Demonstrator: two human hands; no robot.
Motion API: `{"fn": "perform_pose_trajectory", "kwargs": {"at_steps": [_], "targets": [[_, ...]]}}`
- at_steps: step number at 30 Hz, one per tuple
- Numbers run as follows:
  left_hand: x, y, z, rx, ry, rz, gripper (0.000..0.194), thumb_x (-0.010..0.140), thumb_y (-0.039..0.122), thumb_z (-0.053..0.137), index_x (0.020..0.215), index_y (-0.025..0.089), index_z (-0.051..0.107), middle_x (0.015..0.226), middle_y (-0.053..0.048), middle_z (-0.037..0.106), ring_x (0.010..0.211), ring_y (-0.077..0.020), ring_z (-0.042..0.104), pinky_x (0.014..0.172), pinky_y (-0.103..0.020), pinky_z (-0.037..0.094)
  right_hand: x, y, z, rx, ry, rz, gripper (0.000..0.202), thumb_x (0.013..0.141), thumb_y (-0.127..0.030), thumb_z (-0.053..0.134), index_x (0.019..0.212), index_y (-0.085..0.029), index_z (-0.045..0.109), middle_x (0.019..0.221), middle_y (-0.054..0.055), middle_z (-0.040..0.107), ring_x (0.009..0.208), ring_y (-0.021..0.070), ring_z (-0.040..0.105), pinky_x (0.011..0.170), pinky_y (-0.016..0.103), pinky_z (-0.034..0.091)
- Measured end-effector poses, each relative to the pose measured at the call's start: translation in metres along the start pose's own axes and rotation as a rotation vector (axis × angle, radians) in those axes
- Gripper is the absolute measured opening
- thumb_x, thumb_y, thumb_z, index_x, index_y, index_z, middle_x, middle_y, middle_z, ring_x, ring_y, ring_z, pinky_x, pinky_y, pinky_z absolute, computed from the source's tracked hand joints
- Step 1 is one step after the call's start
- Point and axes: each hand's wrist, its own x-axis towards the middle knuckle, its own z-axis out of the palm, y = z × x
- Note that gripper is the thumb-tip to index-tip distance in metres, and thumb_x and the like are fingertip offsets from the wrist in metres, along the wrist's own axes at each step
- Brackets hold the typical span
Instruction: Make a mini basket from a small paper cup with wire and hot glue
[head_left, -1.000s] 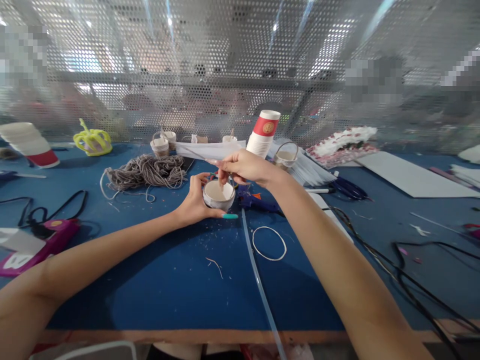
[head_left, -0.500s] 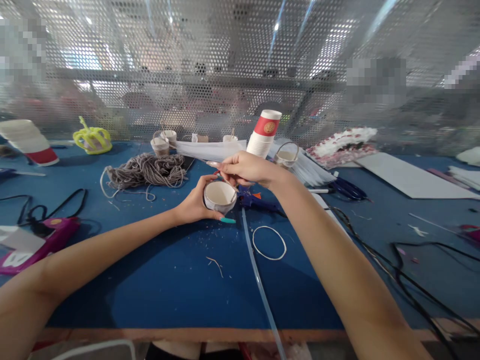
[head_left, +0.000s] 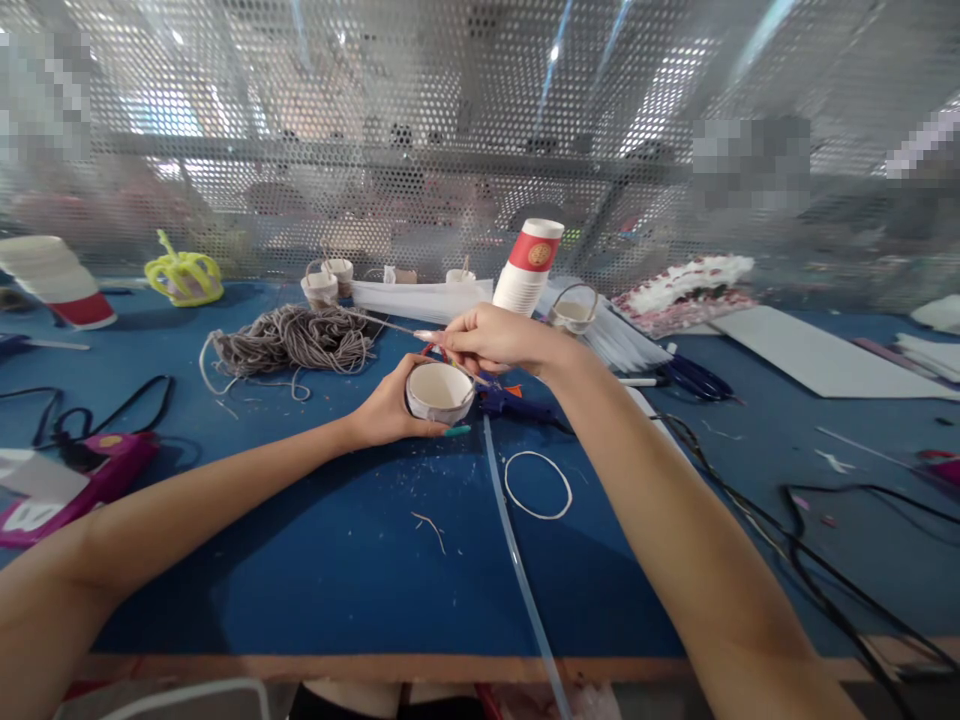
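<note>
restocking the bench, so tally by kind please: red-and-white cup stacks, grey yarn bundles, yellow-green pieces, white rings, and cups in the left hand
Red-and-white cup stacks: 2
Grey yarn bundle: 1
Yellow-green piece: 1
White ring: 1
Cup in left hand: 1
Total: 6

small round white cup (head_left: 439,393), mouth up, and a thin greyish strand (head_left: 388,323), nearly straight, beyond its far rim

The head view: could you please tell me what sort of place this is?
Probably a craft workshop: the blue table holds grey yarn, what looks like a glue gun and a small handled basket.
</note>
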Motion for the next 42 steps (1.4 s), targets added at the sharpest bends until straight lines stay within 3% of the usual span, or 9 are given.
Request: {"fn": "perform_pose_trajectory", "kwargs": {"at_steps": [9, 13, 21, 30, 34, 42], "targets": [[0.001, -0.004, 0.0, -0.031, 0.016, 0.014, 0.076, 0.048, 0.04, 0.084, 0.106, 0.018, 0.039, 0.1, -0.008, 0.059, 0.095, -0.0262, 0.058, 0.086, -0.049, 0.046, -0.002, -0.003, 0.002, -0.018, 0.025, 0.008, 0.042, 0.085, -0.038, 0.058, 0.052, -0.013, 0.05, 0.034, -0.005, 0.044, 0.025, -0.0007, 0.028, 0.028, 0.015, 0.019], [0.001, -0.005, -0.002, 0.054, -0.011, 0.067, 0.079, 0.044, 0.045, 0.084, 0.104, 0.018, 0.041, 0.103, -0.01, 0.057, 0.098, -0.0285, 0.056, 0.087, -0.05, 0.044, -0.001, -0.001, 0.001, -0.021, 0.004, -0.006, 0.04, 0.085, -0.036, 0.057, 0.053, -0.012, 0.053, 0.032, -0.006, 0.041, 0.025, -0.0003, 0.028, 0.029, 0.014, 0.019], [0.001, -0.003, -0.006, 0.095, -0.111, 0.029, 0.073, 0.052, 0.046, 0.08, 0.105, 0.017, 0.041, 0.105, -0.01, 0.057, 0.1, -0.0286, 0.055, 0.089, -0.05, 0.043, -0.002, 0.0, -0.003, -0.01, -0.057, 0.0, 0.036, 0.086, -0.031, 0.057, 0.056, -0.012, 0.056, 0.032, -0.006, 0.041, 0.027, 0.0004, 0.029, 0.03, 0.014, 0.02], [0.002, 0.0, -0.008, 0.075, -0.14, 0.011, 0.065, 0.054, 0.044, 0.079, 0.098, 0.018, 0.039, 0.099, -0.008, 0.059, 0.097, -0.0268, 0.057, 0.087, -0.047, 0.045, -0.003, 0.0, -0.004, -0.023, -0.083, 0.02, 0.037, 0.087, -0.034, 0.056, 0.057, -0.012, 0.056, 0.031, -0.007, 0.037, 0.028, 0.0004, 0.025, 0.031, 0.015, 0.02], [0.001, -0.002, -0.007, 0.159, -0.085, 0.118, 0.066, 0.052, 0.046, 0.079, 0.097, 0.019, 0.04, 0.093, -0.005, 0.056, 0.088, -0.0245, 0.058, 0.079, -0.044, 0.048, -0.004, 0.0, -0.004, -0.047, -0.116, 0.012, 0.038, 0.086, -0.038, 0.056, 0.058, -0.012, 0.057, 0.031, -0.007, 0.037, 0.027, 0.0008, 0.025, 0.032, 0.016, 0.02], [-0.002, -0.009, -0.006, 0.292, 0.196, 0.402, 0.062, 0.049, 0.048, 0.078, 0.092, 0.021, 0.042, 0.083, -0.001, 0.05, 0.072, -0.0167, 0.052, 0.062, -0.034, 0.047, -0.008, 0.0, -0.009, -0.025, -0.161, -0.108, 0.038, 0.088, -0.042, 0.052, 0.062, -0.014, 0.057, 0.031, -0.009, 0.033, 0.028, 0.0015, 0.024, 0.033, 0.017, 0.02]]}}
